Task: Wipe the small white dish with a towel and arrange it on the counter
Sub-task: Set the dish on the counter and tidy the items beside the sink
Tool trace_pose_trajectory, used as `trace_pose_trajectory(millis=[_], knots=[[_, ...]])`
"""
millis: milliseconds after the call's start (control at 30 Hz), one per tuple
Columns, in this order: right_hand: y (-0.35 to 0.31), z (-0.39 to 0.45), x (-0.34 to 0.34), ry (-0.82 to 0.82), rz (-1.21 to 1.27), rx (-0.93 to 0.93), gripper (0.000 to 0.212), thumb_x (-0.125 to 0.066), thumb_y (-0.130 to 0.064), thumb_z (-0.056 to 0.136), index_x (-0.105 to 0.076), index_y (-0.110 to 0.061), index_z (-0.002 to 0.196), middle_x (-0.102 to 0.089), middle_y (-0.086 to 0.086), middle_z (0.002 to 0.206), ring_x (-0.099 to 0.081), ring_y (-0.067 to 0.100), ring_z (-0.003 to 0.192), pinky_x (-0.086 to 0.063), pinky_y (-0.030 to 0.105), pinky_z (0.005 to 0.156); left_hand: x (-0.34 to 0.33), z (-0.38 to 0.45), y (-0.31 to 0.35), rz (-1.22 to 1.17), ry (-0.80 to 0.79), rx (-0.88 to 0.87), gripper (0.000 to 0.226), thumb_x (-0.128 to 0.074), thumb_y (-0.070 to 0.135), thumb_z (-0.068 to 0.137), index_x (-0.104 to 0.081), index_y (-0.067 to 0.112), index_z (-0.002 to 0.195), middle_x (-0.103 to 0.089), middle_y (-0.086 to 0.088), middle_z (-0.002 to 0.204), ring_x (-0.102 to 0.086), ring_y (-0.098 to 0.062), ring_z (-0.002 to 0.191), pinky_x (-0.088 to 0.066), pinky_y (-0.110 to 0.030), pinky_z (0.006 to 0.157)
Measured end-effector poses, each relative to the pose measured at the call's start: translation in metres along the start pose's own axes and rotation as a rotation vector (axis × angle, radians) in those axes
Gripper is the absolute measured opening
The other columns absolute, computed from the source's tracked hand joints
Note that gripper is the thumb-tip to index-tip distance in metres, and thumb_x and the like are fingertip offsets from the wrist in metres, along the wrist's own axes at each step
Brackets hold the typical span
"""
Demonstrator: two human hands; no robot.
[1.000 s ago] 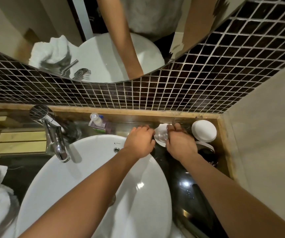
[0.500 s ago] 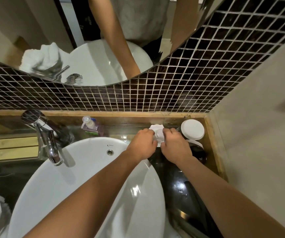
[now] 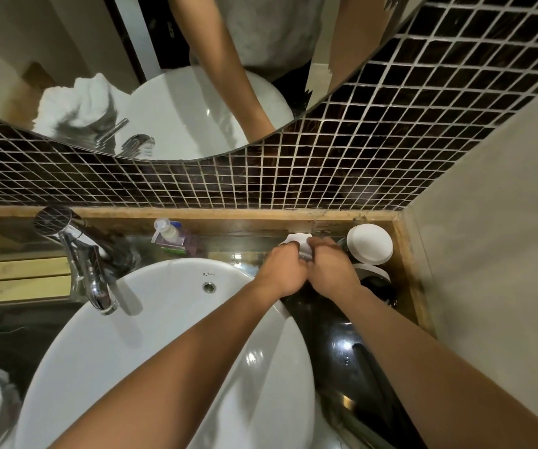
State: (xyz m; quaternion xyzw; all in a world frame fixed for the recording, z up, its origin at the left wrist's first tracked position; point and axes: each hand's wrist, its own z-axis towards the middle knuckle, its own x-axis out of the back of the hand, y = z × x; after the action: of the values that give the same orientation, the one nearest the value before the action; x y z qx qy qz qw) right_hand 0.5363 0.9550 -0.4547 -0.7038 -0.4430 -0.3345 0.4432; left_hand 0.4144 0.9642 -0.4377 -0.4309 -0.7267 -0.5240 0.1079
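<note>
Both hands — left hand, right hand — close their fingers round the dish at the far bench; wiping seems underway — setting it down comes next.

Dim, warm light — glare on basin — fisheye-bent edges.

Dish: small, white, scalloped rim; mostly hidden, held at the far counter, just left of a round white lid. Towel: white scrap, barely visible.
</note>
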Motion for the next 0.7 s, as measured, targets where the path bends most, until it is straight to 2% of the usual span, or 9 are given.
trace_pose_trajectory(millis=[233,300,367,400,533,700], knots=[[-0.0025,-0.0061,-0.0018,0.022,0.069,-0.04,0.065,-0.067,-0.008,0.089,-0.041,-0.019,0.147,-0.043,0.007,0.147,-0.051,0.028,0.129,-0.045,0.04,0.109,-0.0003,-0.0038,0.0045,-0.131,-0.036,-0.015,0.032,-0.049,0.014,0.092,-0.058,0.015,0.123,-0.061,-0.004,0.111,-0.056,-0.019,0.096,-0.047,-0.03,0.084],[-0.0038,-0.0059,-0.0005,0.037,0.078,-0.054,0.059,-0.064,-0.01,0.091,-0.043,-0.02,0.146,-0.045,0.006,0.147,-0.053,0.028,0.128,-0.048,0.041,0.105,0.0016,-0.0035,0.0034,-0.143,-0.049,0.012,0.043,-0.048,0.016,0.092,-0.052,0.014,0.134,-0.059,-0.007,0.126,-0.057,-0.023,0.11,-0.047,-0.034,0.093],[-0.0051,-0.0051,0.0008,0.07,0.075,-0.068,0.053,-0.059,-0.014,0.094,-0.044,-0.021,0.145,-0.047,0.006,0.146,-0.054,0.027,0.127,-0.049,0.041,0.102,0.0029,-0.0031,0.0021,-0.123,-0.054,0.045,0.055,-0.047,0.02,0.092,-0.041,0.015,0.146,-0.05,-0.01,0.144,-0.05,-0.029,0.127,-0.042,-0.041,0.105],[-0.0055,-0.005,0.0012,0.08,0.081,-0.076,0.052,-0.057,-0.015,0.095,-0.044,-0.021,0.145,-0.048,0.006,0.147,-0.053,0.027,0.128,-0.049,0.041,0.103,0.0027,-0.0042,0.0017,-0.116,-0.051,0.052,0.055,-0.046,0.02,0.092,-0.041,0.015,0.147,-0.048,-0.01,0.146,-0.048,-0.03,0.13,-0.041,-0.042,0.107],[-0.008,-0.0044,0.0019,0.065,0.093,-0.118,0.055,-0.057,-0.013,0.095,-0.042,-0.021,0.148,-0.054,0.01,0.143,-0.053,0.028,0.129,-0.046,0.039,0.105,-0.0013,-0.0091,0.0011,-0.085,-0.028,0.046,0.034,-0.045,0.02,0.094,-0.056,0.015,0.125,-0.062,-0.009,0.123,-0.059,-0.028,0.11,-0.05,-0.043,0.095],[-0.0086,-0.004,0.0006,0.04,0.153,-0.132,0.056,-0.058,-0.011,0.095,-0.042,-0.022,0.147,-0.058,0.011,0.138,-0.055,0.029,0.127,-0.047,0.039,0.104,-0.0016,-0.0081,0.0007,-0.082,-0.035,0.042,0.028,-0.043,0.018,0.096,-0.058,0.016,0.12,-0.064,-0.009,0.116,-0.06,-0.025,0.101,-0.051,-0.042,0.092]])
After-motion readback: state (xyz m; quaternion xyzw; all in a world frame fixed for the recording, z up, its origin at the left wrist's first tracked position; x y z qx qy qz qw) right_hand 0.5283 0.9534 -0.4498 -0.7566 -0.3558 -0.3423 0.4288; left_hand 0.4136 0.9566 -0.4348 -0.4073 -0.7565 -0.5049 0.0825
